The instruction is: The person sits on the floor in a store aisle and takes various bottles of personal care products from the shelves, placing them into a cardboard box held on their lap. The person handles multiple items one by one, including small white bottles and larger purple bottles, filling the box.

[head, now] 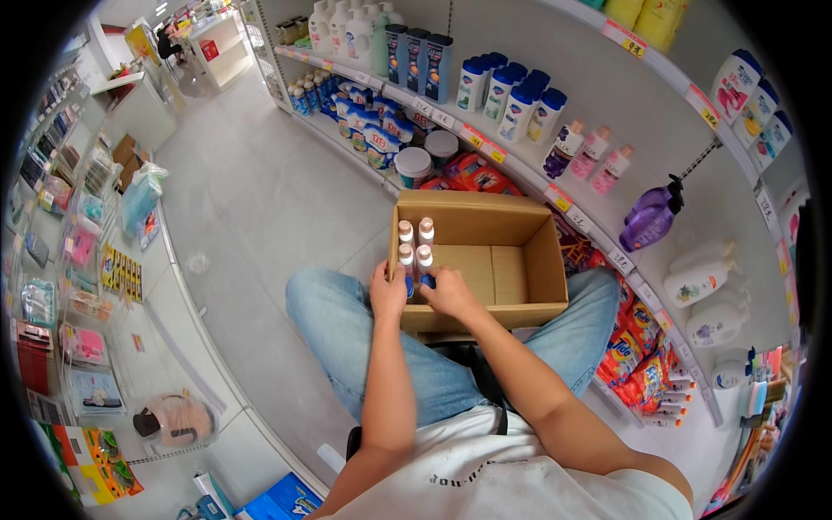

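Observation:
An open cardboard box (481, 315) stands before me between my bent knees. Several bottles with rose-gold caps (426, 229) stand upright in its left end, and nearer me are two blue-capped bottles. My right hand (448, 292) has its fingers on the right blue-capped bottle (428, 281). At the box's near left corner is my left hand (389, 289), its fingers beside the left blue-capped bottle (409, 286); whether it grips the bottle or the box wall cannot be told. The bodies of the blue-capped bottles are mostly hidden.
A curved-looking shelf (513, 159) beyond the box bears body wash, shampoo and Lux bottles (588, 153). Tide bags (627, 351) lie low at the right. Another shelf unit (182, 312) with packaged goods runs along the left. A person (170, 44) sits far off at the upper left.

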A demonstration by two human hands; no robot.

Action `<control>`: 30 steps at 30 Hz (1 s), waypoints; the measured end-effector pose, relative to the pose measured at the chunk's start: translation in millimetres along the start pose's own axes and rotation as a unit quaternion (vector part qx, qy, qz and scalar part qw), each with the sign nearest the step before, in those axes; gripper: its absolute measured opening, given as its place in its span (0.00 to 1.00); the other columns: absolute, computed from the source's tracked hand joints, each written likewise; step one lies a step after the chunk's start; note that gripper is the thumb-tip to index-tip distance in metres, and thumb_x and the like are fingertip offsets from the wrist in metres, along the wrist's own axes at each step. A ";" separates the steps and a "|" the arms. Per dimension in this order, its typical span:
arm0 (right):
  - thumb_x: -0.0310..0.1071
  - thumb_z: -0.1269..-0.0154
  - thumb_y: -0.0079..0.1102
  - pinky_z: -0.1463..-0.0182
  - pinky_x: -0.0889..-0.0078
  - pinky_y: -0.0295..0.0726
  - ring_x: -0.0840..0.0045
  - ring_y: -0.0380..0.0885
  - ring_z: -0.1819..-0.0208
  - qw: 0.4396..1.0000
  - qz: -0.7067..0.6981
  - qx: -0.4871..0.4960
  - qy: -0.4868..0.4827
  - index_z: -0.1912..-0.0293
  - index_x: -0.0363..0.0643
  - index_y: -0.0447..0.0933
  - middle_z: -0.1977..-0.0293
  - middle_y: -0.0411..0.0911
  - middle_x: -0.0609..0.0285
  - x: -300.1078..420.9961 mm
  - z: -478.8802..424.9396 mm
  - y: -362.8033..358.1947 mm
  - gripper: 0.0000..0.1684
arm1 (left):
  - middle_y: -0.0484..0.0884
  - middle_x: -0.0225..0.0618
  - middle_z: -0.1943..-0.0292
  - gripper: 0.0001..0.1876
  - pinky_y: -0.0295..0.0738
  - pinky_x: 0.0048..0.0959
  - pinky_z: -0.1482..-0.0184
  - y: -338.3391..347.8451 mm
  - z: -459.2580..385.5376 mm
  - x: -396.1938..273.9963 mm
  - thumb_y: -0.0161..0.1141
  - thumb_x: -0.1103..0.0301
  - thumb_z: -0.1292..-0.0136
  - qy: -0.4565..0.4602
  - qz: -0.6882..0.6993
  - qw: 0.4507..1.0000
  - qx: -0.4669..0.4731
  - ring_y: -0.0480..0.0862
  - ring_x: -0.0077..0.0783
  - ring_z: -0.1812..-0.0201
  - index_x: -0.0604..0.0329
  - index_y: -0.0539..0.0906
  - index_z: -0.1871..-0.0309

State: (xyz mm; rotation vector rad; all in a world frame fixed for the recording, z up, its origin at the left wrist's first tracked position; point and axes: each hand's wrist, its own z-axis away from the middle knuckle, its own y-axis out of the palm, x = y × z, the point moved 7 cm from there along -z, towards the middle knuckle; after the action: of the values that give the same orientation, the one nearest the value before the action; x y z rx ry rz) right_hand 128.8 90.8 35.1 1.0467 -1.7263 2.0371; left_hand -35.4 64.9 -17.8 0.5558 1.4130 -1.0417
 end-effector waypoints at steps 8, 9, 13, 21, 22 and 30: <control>0.40 0.34 0.63 0.47 0.51 0.81 0.46 0.82 0.57 0.997 -0.051 -0.050 -0.020 0.52 0.36 0.85 0.56 0.83 0.40 7.6 10.2 -12.6 0.19 | 0.80 0.53 0.42 0.25 0.73 0.41 0.37 0.3 -2.7 4.4 0.63 0.54 0.32 -0.010 0.004 1.000 0.006 0.80 0.52 0.41 0.63 0.81 0.39; 0.40 0.34 0.63 0.47 0.51 0.81 0.46 0.82 0.57 0.996 -0.068 -0.057 -0.007 0.52 0.36 0.85 0.56 0.83 0.40 6.0 11.1 -13.8 0.18 | 0.80 0.53 0.43 0.25 0.73 0.41 0.37 -0.7 -1.8 3.3 0.63 0.55 0.32 -0.011 0.001 1.000 0.007 0.80 0.52 0.42 0.63 0.81 0.39; 0.36 0.33 0.60 0.49 0.49 0.81 0.45 0.82 0.57 0.993 -0.056 -0.101 -0.035 0.55 0.35 0.85 0.57 0.84 0.41 6.7 17.9 -26.6 0.15 | 0.82 0.51 0.44 0.25 0.74 0.39 0.38 2.5 -0.1 -1.7 0.67 0.59 0.35 0.006 -0.020 1.000 0.007 0.82 0.48 0.43 0.65 0.80 0.39; 0.39 0.33 0.56 0.51 0.46 0.82 0.44 0.83 0.59 0.996 -0.003 -0.083 0.034 0.60 0.40 0.86 0.63 0.85 0.43 -4.8 30.2 -22.7 0.15 | 0.84 0.52 0.46 0.32 0.76 0.41 0.39 -16.4 -22.3 46.9 0.76 0.58 0.46 0.039 -0.016 0.999 -0.015 0.83 0.50 0.43 0.67 0.81 0.40; 0.40 0.34 0.56 0.51 0.46 0.82 0.45 0.83 0.58 0.995 0.008 -0.088 0.050 0.60 0.41 0.87 0.62 0.85 0.43 -13.6 34.6 -36.4 0.15 | 0.85 0.52 0.47 0.32 0.77 0.41 0.40 -4.2 -23.3 41.5 0.77 0.58 0.46 0.045 -0.013 0.999 -0.007 0.84 0.49 0.45 0.68 0.81 0.41; 0.39 0.36 0.58 0.50 0.50 0.83 0.49 0.85 0.58 0.971 -0.051 -0.233 0.022 0.60 0.39 0.87 0.64 0.84 0.41 -22.3 39.6 -186.6 0.15 | 0.86 0.50 0.47 0.27 0.78 0.37 0.41 -0.3 -8.6 3.3 0.72 0.70 0.43 0.032 0.033 0.999 0.018 0.86 0.43 0.47 0.69 0.80 0.40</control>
State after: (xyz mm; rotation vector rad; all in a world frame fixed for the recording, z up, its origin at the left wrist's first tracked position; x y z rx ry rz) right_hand 274.5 106.0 159.4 0.9033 -1.9479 1.4732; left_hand -40.7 71.2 -22.0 0.6645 1.4242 -1.0058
